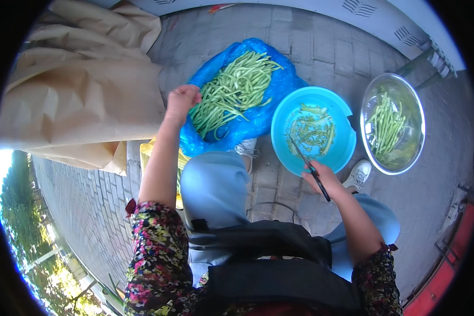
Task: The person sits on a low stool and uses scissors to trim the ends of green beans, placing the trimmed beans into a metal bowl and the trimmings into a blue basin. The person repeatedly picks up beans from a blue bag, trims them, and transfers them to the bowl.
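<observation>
Green beans [241, 83] lie heaped in a blue plastic bag [288, 75] on the ground. My left hand [185, 100] is at the bag's left edge with its fingers curled; whether it grips anything is hidden. In my right hand [322, 179] is a knife [314, 175] with a dark handle, its blade pointing up and left over a light blue plastic basin [276, 134]. Bean ends and green scraps [314, 132] lie in that basin. To its right, a shiny metal bowl [412, 158] holds long green beans [387, 126].
Large brown paper sheets [83, 102] spread at the left, with a yellow bag [146, 152] partly behind my left forearm. My white shoes [359, 173] stand on grey paving near the basin. A pale metal panel [331, 12] runs along the top; something red [442, 280] lies at lower right.
</observation>
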The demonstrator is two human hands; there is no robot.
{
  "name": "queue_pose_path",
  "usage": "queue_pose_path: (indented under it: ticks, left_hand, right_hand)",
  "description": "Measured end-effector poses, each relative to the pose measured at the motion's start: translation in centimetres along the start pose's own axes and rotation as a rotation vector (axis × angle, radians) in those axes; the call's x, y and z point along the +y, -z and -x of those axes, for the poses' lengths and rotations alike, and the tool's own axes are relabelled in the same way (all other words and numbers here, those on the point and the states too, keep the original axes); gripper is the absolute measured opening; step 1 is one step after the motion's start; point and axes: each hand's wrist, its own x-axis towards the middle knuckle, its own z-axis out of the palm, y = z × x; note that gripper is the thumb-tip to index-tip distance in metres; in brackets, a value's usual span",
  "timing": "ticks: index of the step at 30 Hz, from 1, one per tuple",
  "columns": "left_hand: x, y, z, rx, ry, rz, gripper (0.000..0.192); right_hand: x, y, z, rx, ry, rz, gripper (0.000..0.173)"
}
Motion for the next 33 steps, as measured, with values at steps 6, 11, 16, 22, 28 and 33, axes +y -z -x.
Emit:
queue_pose_path:
  ticks: [6, 11, 16, 22, 28, 33]
  left_hand:
    - [-17.1, -3.2, -3.1, -0.077, 0.144, -0.359, 0.02]
    - [-24.1, -5.4, -4.1, 0.129, 0.029, -0.854, 0.035]
    - [-24.1, -5.4, -4.8, 0.257, -0.14, -1.027, 0.041]
    - [-18.7, -9.4, -7.0, -0.083, -0.661, -1.285, 0.048]
    - [-18.5, -11.9, -11.0, -0.218, -0.712, -1.764, 0.053]
    - [-17.8, -12.1, -12.4, -0.245, -0.617, -1.611, 0.03]
  right_hand:
    - [1.6, -0.6, -1.2, 0.033, -0.017, 0.233, 0.031]
    - [3.2, -0.4, -1.6, 0.063, -0.108, 0.216, 0.033]
    - [6.3, -1.2, -2.1, 0.06, -0.222, 0.197, 0.035]
    - [6.1, -2.7, -2.6, 0.055, -0.222, 0.169, 0.036]
    - [6.3, -3.1, -2.8, 0.039, -0.267, 0.13, 0.037]
    - [7.1, -2.9, -2.4, 0.037, -0.179, 0.212, 0.032]
